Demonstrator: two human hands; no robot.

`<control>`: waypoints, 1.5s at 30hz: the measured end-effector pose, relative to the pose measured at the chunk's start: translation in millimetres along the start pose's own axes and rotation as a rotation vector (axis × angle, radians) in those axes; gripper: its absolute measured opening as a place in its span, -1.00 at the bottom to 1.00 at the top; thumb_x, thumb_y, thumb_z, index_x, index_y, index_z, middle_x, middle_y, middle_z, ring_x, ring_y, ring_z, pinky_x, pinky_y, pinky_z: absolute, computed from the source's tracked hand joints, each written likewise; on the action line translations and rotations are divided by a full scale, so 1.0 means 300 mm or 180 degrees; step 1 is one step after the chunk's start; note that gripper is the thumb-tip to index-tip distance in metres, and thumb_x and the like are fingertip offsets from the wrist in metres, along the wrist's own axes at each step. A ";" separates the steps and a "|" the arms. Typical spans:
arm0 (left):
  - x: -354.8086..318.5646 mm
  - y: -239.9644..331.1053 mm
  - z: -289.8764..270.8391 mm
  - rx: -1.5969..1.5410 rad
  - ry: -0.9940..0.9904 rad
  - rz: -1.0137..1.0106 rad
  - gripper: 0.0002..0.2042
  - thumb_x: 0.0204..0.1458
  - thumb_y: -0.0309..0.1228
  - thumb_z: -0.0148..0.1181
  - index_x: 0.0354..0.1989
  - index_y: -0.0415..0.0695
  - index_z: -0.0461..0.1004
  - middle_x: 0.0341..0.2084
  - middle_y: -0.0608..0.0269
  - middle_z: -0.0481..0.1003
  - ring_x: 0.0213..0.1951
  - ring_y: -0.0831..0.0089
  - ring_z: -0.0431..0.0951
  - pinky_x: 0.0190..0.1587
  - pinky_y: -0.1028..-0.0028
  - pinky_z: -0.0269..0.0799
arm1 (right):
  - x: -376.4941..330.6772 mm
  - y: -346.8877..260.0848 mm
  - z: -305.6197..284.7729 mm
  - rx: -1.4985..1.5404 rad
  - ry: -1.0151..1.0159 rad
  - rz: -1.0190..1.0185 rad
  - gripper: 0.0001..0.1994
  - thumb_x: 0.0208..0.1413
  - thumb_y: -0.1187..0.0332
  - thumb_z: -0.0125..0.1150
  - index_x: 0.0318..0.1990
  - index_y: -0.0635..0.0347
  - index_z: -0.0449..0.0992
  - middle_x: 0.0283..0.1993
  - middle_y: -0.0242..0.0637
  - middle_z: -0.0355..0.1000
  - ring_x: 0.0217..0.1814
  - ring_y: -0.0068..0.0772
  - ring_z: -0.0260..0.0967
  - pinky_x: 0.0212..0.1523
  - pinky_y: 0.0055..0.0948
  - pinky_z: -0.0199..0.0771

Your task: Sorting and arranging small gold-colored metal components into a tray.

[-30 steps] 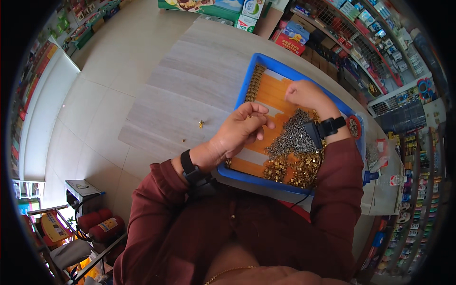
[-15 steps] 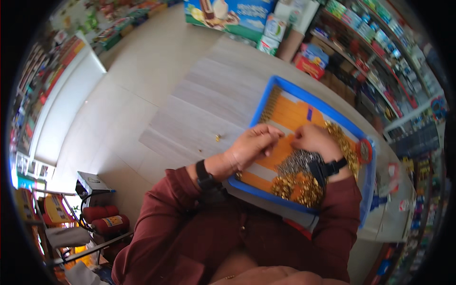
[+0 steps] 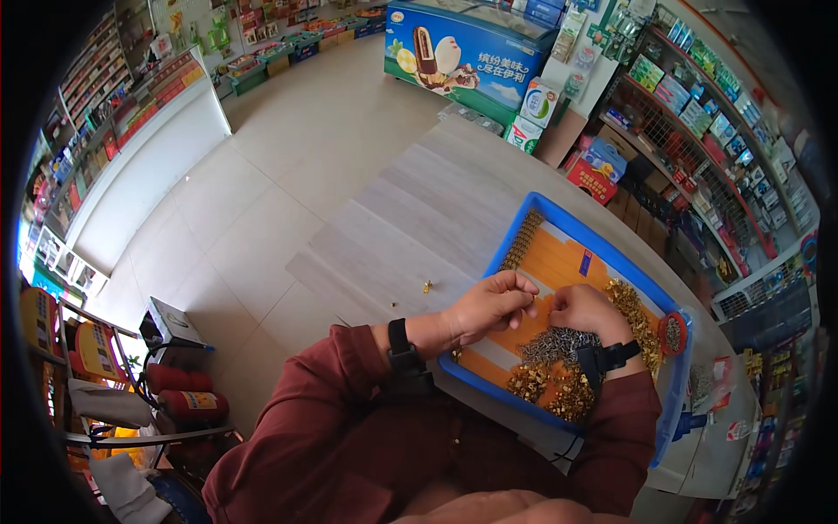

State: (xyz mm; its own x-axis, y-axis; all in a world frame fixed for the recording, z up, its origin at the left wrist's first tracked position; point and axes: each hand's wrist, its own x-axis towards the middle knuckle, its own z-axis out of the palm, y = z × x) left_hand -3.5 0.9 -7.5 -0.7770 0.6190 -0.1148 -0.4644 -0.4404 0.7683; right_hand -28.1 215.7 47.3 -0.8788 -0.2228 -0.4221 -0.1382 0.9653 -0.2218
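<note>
Over the blue tray with its orange bottom, my left hand is closed, thumb and forefinger pinched together; anything between them is too small to name. My right hand is closed too, its fingertips curled down beside the left and partly hidden. Just below the right hand lies a heap of small silver screws. Small shiny gold-coloured metal pieces form one heap at the tray's near side and another heap along its right. Brass-coloured pieces stand in neat rows by the left wall.
A red-rimmed round tub of small metal parts sits at the tray's right edge. One loose gold piece lies on the grey wooden table. Beyond stand a freezer and stocked shelves; red fire extinguishers are at lower left.
The view has tilted up, so the tray and table appear lower and further right. Both hands stay close together over the tray, fingers still closed.
</note>
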 end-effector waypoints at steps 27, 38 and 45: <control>0.001 -0.001 0.008 -0.0003 0.0192 0.0086 -0.92 0.11 -0.47 0.11 -0.24 -0.13 0.42 -0.48 0.45 0.37 -0.51 0.73 0.31 -0.60 0.75 0.11 | -0.111 -0.148 0.074 0.2721 0.1614 -0.1222 -0.92 0.01 0.50 0.21 -0.33 0.28 0.47 -0.42 -0.40 0.48 -0.42 -0.70 0.40 -0.36 -0.65 0.43; 0.005 -0.011 0.007 0.0168 0.0232 0.0096 -0.87 0.08 -0.43 0.13 -0.22 -0.16 0.41 -0.47 0.40 0.41 -0.53 0.73 0.35 -0.59 0.75 0.18 | -0.099 -0.117 0.089 0.2973 0.1274 -0.1060 -0.92 0.01 0.48 0.21 -0.33 0.26 0.49 -0.44 -0.49 0.44 -0.45 -0.76 0.34 -0.41 -0.70 0.36; 0.006 -0.011 -0.003 -0.0051 0.0257 0.0046 -0.86 0.08 -0.42 0.13 -0.22 -0.16 0.40 -0.46 0.38 0.41 -0.51 0.72 0.35 -0.58 0.74 0.19 | -0.090 -0.122 0.088 0.2921 0.1355 -0.1191 -0.92 0.00 0.51 0.21 -0.33 0.27 0.48 -0.44 -0.51 0.43 -0.43 -0.80 0.31 -0.40 -0.73 0.34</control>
State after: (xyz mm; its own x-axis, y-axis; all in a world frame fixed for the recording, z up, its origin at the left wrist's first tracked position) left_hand -3.9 2.8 -10.7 -0.8150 0.5585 -0.1546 -0.4592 -0.4597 0.7601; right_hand 12.8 182.8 43.7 -0.9630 -0.2459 0.1106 -0.1915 0.3354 -0.9224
